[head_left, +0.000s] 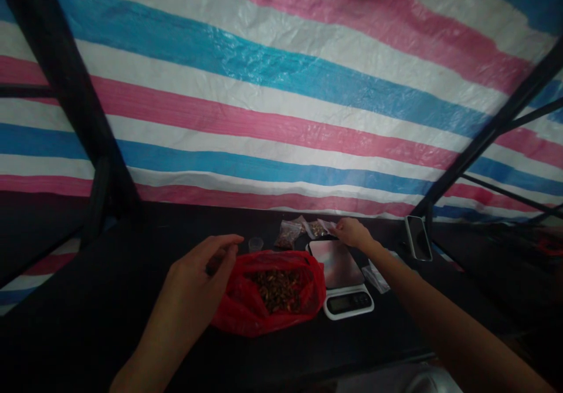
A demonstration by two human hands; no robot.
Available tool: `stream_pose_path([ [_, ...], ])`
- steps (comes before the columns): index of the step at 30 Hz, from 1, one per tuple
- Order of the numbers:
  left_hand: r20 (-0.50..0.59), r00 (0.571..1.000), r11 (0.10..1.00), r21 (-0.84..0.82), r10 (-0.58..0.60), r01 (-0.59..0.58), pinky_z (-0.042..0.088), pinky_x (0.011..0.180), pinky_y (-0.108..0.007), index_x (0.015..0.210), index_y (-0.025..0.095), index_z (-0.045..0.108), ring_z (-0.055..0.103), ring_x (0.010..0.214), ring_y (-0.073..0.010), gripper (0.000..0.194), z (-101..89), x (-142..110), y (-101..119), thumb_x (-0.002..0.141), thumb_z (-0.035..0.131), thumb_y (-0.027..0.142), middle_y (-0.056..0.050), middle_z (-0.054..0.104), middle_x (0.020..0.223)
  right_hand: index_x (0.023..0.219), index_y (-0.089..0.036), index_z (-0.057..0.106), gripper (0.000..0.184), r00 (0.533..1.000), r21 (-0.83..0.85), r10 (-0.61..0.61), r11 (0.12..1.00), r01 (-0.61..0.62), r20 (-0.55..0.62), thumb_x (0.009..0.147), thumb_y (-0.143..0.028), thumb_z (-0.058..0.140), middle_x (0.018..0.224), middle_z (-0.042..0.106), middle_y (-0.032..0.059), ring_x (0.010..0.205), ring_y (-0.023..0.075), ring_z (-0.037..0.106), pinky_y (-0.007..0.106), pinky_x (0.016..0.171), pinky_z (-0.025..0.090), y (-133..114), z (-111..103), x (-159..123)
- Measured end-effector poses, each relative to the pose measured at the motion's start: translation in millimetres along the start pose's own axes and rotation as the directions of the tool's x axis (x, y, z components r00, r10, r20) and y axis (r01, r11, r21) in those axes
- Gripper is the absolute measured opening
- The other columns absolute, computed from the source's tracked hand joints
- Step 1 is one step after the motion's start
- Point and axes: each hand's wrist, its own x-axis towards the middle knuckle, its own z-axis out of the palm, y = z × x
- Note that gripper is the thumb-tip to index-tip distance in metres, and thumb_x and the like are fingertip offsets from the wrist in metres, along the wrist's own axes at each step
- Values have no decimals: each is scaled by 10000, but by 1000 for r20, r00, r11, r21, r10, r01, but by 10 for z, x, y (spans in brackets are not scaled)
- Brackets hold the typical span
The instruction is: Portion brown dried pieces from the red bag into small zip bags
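Note:
My right hand (352, 233) pinches the edge of a small clear zip bag (317, 229) with bits inside, behind the scale. Another small zip bag (288, 234), with reddish-brown contents, lies to its left. My left hand (200, 270) hovers by the left rim of a red plastic bag (246, 319); its fingers are loosely bent, thumb and forefinger slightly apart, with nothing seen between them. Inside the red bag are many small brown pieces (279, 290). A white digital scale (349, 303) with a bare metal plate stands to the right of the bag. Behind the bag is a small clear cup (255, 244).
Flat clear plastic bags (376, 278) lie beneath my right forearm. A phone (419, 238) leans near the right frame post (466, 146). Behind the black table (176, 346) hangs a striped plastic sheet (264, 117); a dark post (74, 88) rises at left.

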Motion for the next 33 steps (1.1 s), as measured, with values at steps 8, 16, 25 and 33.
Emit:
stream_pose_path([
  [8, -3, 999, 998, -41, -44, 44, 591, 679, -314, 1003, 276, 811, 772, 800, -235, 312, 7, 10, 54, 847, 613, 458, -30, 824, 909, 935, -125, 755, 327, 984, 351, 160, 928, -122, -83, 1040, -408, 629, 884, 746, 48, 848, 227, 727, 314, 721, 565, 64, -275, -194],
  [16, 397, 916, 892, -392, -56, 225, 598, 728, -312, 993, 268, 787, 743, 779, -208, 259, 354, -308, 516, 902, 640, 460, -24, 796, 877, 748, -197, 750, 390, 990, 836, -59, 530, 141, -129, 779, -580, 814, 717, 720, 20, 638, 159, 612, 278, 603, 458, -401, -557, -1281],
  [25, 593, 804, 679, -607, 42, 412, 473, 714, -257, 903, 231, 602, 591, 766, -141, 312, 567, -526, 553, 1029, 595, 517, 23, 602, 812, 708, -255, 742, 320, 943, 951, -332, 297, 87, 17, 794, -533, 875, 747, 762, 14, 725, 189, 691, 319, 713, 552, -859, -322, -1901],
  [33, 549, 836, 896, -382, 25, 225, 422, 698, -285, 825, 237, 543, 552, 724, -156, 247, 492, -388, 478, 1022, 530, 386, 31, 579, 770, 796, -220, 675, 422, 957, 917, -268, 342, 207, -116, 908, -622, 734, 751, 692, 11, 705, 168, 616, 291, 686, 498, -798, -160, -1730],
])
